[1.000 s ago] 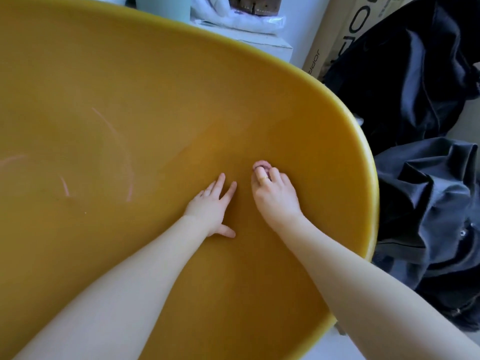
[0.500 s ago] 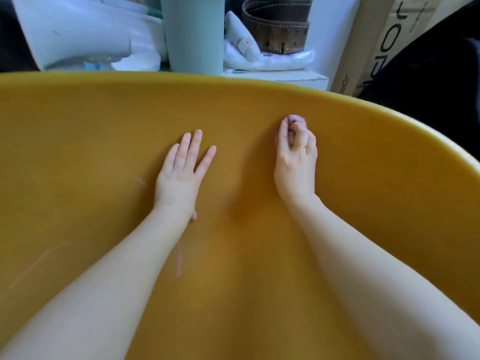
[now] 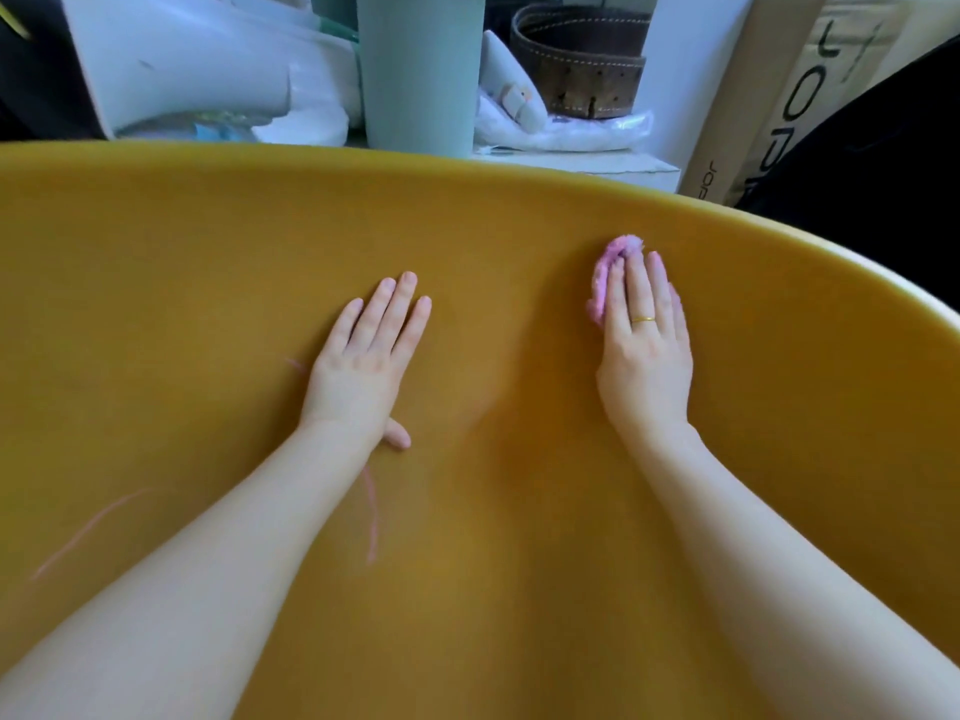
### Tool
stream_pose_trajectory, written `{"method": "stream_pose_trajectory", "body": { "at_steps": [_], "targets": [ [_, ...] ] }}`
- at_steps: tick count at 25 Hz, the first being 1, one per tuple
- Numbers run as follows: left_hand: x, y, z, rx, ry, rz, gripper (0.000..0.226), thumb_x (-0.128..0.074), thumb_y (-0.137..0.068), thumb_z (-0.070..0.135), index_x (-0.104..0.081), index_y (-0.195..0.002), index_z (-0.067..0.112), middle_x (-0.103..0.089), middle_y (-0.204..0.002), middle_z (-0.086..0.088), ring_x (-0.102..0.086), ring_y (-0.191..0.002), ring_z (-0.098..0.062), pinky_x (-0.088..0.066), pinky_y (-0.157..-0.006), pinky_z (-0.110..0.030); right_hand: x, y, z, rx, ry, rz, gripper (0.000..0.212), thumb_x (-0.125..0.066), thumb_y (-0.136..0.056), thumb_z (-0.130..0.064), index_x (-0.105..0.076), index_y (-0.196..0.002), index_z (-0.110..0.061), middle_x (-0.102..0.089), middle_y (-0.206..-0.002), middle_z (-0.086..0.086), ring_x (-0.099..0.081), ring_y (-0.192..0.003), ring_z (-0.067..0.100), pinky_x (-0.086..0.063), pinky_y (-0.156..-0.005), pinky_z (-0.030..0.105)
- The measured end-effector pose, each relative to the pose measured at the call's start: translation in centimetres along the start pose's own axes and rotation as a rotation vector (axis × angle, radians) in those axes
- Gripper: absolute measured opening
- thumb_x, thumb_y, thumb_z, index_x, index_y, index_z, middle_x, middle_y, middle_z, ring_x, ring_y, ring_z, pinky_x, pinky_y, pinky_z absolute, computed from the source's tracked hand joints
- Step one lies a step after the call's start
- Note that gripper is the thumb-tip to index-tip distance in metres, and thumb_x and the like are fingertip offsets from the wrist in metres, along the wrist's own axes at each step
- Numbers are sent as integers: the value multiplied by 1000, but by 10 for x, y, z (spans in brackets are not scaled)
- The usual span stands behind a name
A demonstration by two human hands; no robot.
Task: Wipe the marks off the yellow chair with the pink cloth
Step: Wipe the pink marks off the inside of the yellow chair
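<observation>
The yellow chair (image 3: 208, 304) fills most of the view, its curved rim running across the top. My left hand (image 3: 366, 363) lies flat on the shell with straight fingers. My right hand (image 3: 644, 350) presses the pink cloth (image 3: 605, 275) against the chair with straight fingers; the fluffy cloth shows above and to the left of the fingertips, the rest hidden under the hand. Pink marks (image 3: 371, 517) streak the chair below my left wrist, with another faint pink line (image 3: 88, 532) at the lower left and a short one (image 3: 296, 365) beside my left hand.
Behind the chair rim stand a pale green cylinder (image 3: 418, 70), a white plastic object (image 3: 182, 65), a brown leather belt (image 3: 579, 59) on white wrapping, and a cardboard box (image 3: 769, 96). Dark fabric (image 3: 872, 174) lies at the right.
My right hand went from curled round the cloth to flat on it and slid right. The view rose towards the chair's back rim. My left hand stayed flat on the chair.
</observation>
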State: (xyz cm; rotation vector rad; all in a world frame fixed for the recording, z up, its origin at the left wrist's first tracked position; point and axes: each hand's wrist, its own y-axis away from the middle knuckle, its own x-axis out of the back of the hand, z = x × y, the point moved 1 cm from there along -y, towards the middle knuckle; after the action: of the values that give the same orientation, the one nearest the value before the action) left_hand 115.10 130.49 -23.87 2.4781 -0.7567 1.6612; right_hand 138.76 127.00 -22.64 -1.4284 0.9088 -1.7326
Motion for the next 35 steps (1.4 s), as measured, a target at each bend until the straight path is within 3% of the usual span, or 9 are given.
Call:
{"method": "stream_pose_trajectory", "body": {
  "at_steps": [7, 11, 15, 18, 21, 24, 29, 32, 35],
  "targets": [
    [-4, -2, -1, -14, 44, 25, 143, -66, -59, 70, 45, -124, 7, 33, -150, -13, 22, -143, -26, 10, -115, -36, -34, -11, -66, -120, -212, -49, 45, -39, -83, 4, -48, -127, 6, -44, -137, 26, -37, -129, 38, -35, -102, 48],
    [-4, -1, -1, -15, 60, 28, 142, -65, -60, 70, 45, -124, 7, 37, -148, -14, 24, -142, -27, 12, -114, -37, -34, -10, -43, 51, -212, -1, 41, -53, -89, -17, -52, -126, 1, -48, -135, 22, -30, -129, 29, -40, -96, 46],
    [-5, -2, 0, -14, 67, 23, 143, -67, -60, 68, 45, -126, 8, 38, -147, -13, 25, -141, -27, 14, -113, -37, -44, -23, -70, -138, -340, 80, 37, -47, -90, -6, -52, -125, 2, -48, -135, 24, -27, -129, 28, -37, -96, 48],
    [-5, -1, 0, -6, 86, 36, 142, -68, -61, 66, 40, -133, 8, 39, -147, -12, 25, -141, -26, 17, -110, -35, -45, -32, -117, -39, -407, 62, 40, -39, -89, -6, -49, -127, 4, -46, -136, 24, -32, -131, 33, -38, -96, 51],
    [-1, 0, 0, -7, 109, 18, 141, -70, -60, 65, 42, -127, 9, 49, -133, -10, 25, -142, -25, 17, -111, -35, -36, -32, -88, 98, -209, 6, 42, -38, -89, -4, -49, -129, 1, -47, -137, 19, -42, -128, 33, -34, -104, 45],
    [2, 0, 0, -17, 119, 1, 141, -70, -61, 64, 43, -126, 9, 49, -133, -11, 25, -141, -26, 14, -112, -36, -21, -28, -29, 6, 27, 45, 46, -36, -87, 0, -45, -132, -1, -46, -139, 16, -40, -129, 33, -20, -109, 41],
    [0, 6, -10, -46, 96, 52, 139, -69, -64, 63, 40, -128, 4, 32, -151, -13, 20, -143, -25, 15, -111, -35, -32, -30, -54, -78, -163, 78, 45, -31, -85, 2, -48, -127, 6, -45, -137, 24, -36, -129, 37, -23, -107, 44],
    [-1, 11, -16, 108, 117, 138, 154, -70, -46, 72, 28, -138, -3, 15, -154, -20, 4, -145, -29, 10, -110, -37, -42, -21, -113, 49, -306, -13, 43, -39, -85, 2, -50, -126, 5, -46, -137, 22, -38, -130, 34, -23, -107, 38],
    [-4, 13, -16, 147, 195, 55, 146, -66, -56, 71, 34, -135, -1, 28, -151, -20, 17, -143, -30, 12, -113, -36, -34, -21, -101, 356, -202, -62, 44, -44, -84, -1, -53, -127, -4, -52, -135, 11, -45, -127, 28, -33, -105, 37]
  ]
}}
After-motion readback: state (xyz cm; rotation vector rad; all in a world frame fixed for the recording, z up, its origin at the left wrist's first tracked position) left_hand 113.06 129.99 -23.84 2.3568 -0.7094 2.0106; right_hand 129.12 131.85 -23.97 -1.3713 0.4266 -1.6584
